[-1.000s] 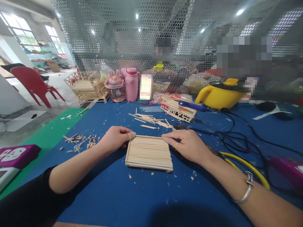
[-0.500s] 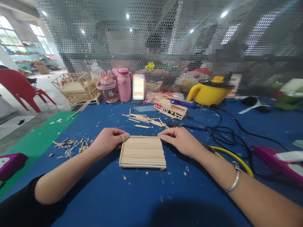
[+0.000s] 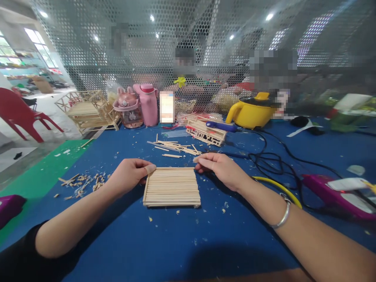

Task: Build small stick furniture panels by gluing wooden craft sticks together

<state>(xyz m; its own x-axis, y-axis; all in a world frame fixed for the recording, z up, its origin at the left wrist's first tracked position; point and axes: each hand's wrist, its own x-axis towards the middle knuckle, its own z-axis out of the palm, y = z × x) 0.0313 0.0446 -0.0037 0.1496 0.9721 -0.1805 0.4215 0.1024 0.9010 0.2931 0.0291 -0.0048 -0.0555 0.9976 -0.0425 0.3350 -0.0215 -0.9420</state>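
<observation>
Stick panel (image 3: 172,187) flat on blue worktop (image 3: 164,243), left hand (image 3: 127,175) and right hand (image 3: 219,169) pinching its far corners, panel between hands

My blue table (image 3: 164,243) is a mess: stick panel (image 3: 172,187) flat in the middle, wood scraps (image 3: 82,183) off to my left, loose sticks (image 3: 173,147) further back, black cables (image 3: 273,162), yellow pot (image 3: 252,113), pink bottle (image 3: 148,103).

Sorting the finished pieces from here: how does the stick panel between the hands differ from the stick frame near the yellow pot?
The stick panel lies flat, its sticks packed side by side into a closed sheet; the stick frame stands taller, an open lattice with gaps. The panel is touched at its far corners by the left hand and right hand; the frame sits untouched. Both are pale wooden sticks on the blue table.
</observation>
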